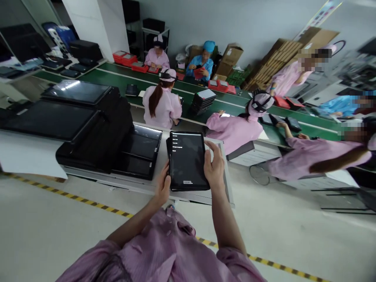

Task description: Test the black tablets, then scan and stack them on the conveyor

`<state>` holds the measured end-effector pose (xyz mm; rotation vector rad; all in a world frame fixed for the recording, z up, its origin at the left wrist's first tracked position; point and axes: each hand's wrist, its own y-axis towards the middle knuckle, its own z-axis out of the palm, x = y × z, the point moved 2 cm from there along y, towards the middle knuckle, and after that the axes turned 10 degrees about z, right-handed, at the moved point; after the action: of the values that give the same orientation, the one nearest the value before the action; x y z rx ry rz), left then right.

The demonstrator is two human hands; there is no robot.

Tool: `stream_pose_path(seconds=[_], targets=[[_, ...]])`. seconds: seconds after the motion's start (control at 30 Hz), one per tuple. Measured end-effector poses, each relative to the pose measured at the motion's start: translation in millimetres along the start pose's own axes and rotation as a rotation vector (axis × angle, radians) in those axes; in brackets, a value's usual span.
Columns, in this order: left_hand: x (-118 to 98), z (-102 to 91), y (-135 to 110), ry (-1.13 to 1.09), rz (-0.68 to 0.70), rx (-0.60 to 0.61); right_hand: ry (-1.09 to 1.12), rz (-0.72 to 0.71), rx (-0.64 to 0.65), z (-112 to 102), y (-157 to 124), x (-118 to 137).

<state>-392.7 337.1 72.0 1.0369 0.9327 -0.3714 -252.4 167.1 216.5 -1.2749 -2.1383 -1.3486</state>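
Note:
A black tablet (188, 166) with its screen lit, showing a short white text menu at the upper left, is in front of me at the bench end. A small white label sits near its lower edge. Beneath it, a dark edge sticks out at the left, perhaps another tablet. My left hand (163, 183) is closed along the tablet's lower left side, its fingers mostly hidden. The opposite side is gripped by my right hand (215, 164), with the thumb by the screen's edge and fingers curled at the upper right corner.
Left of the tablet, a black tray (138, 150) of dark tablets lies on the white bench (221, 188), beside stacked black trays (96, 129). Beyond, co-workers in pink and blue sit along a green conveyor table (182, 94) with a tablet stack (202, 102) and red cases (125, 58).

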Motion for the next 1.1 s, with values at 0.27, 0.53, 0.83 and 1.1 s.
stream_pose_path(seconds=[0.27,0.53,0.83,1.1], targets=[[15.4,10.8,-11.4,0.088,0.087,-0.189,0.082,0.056,0.042,1.9,-4.3,-4.5],[16.0,7.2,-10.8,0.159,0.100,-0.235,0.146,0.102,0.063,2.1,-7.0,-10.1],[6.8,4.8,-5.5,0.194,0.141,-0.218,0.180,0.120,0.019,2.2,-7.1,-14.3],[5.8,4.4,-3.8,0.211,0.142,-0.215,0.124,0.105,0.035,2.4,-4.8,-13.6]])
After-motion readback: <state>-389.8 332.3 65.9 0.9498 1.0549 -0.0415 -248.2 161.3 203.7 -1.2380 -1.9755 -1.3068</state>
